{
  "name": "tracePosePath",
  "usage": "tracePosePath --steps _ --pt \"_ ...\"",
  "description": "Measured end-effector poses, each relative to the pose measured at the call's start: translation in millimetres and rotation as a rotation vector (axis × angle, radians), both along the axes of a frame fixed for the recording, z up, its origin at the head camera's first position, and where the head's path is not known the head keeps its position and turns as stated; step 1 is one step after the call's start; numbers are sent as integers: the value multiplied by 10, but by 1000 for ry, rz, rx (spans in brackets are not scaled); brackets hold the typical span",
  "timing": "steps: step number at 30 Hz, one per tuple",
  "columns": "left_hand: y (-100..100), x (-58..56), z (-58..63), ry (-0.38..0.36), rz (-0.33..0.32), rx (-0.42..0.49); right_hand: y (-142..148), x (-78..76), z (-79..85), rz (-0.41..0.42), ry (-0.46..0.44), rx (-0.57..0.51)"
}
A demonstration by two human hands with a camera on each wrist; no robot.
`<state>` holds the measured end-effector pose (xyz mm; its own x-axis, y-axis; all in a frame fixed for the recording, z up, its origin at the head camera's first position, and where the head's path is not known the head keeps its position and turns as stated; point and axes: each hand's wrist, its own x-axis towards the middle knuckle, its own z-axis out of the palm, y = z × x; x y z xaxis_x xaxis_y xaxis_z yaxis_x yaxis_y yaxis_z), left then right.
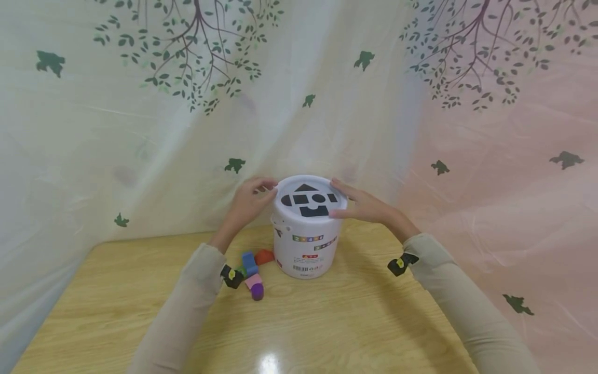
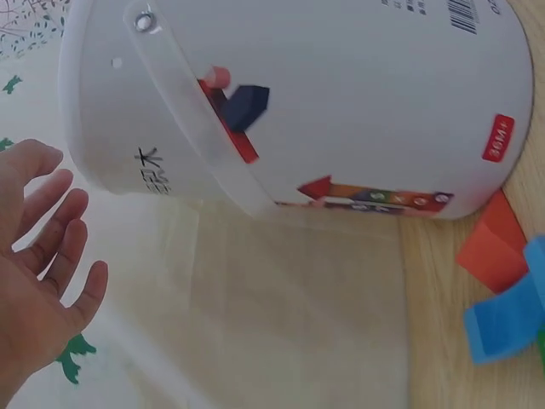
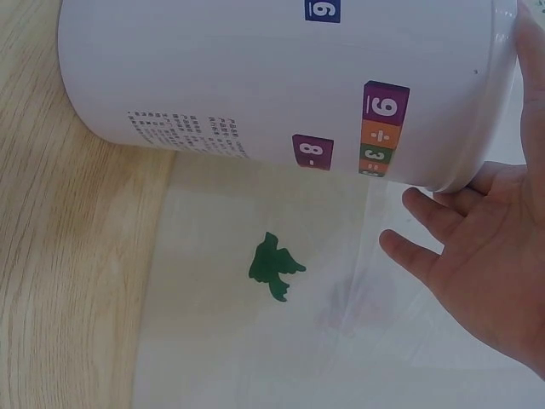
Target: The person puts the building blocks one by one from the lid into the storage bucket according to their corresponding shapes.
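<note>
A white toy-block bucket [image 1: 303, 249] stands upright on the table, its white lid [image 1: 280, 209] on top with black shape cut-outs. At the lid's left edge is my left hand [image 1: 252, 200], fingers loosely bent. In the left wrist view that hand [image 2: 43, 247] has spread fingers and holds nothing. My right hand [image 1: 366, 205] touches the lid's right side, thumb over the top and another finger at the far rim. From the right wrist view, the right hand [image 3: 485, 256] has its fingers extended by the rim; part of it is out of frame.
Left of the bucket lie several loose blocks: a red one [image 1: 264, 256], a blue one [image 1: 249, 264], a pink one [image 1: 254, 281] and a purple one [image 1: 257, 292], with some green beside them. A curtain [image 1: 327, 130] with printed leaves and birds hangs behind the wooden table [image 1: 327, 322].
</note>
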<state>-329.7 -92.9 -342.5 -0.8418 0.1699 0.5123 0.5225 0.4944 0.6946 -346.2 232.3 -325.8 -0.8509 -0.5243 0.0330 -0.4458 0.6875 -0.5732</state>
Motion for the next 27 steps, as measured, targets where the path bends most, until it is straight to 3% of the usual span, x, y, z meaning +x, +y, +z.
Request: tracePosePath --steps 8,17,21,27 --pt "-211 9 -248 -26 11 31 3 -14 -22 -14 6 5" --pt "-394 47 -696 -153 11 -124 -2 -15 -21 -15 3 -12" --pt "-426 51 -876 -161 -18 -199 0 -16 -23 -13 0 -17" --pt "-444 88 -1032 -186 -36 -316 6 -19 -31 -6 -2 -14"
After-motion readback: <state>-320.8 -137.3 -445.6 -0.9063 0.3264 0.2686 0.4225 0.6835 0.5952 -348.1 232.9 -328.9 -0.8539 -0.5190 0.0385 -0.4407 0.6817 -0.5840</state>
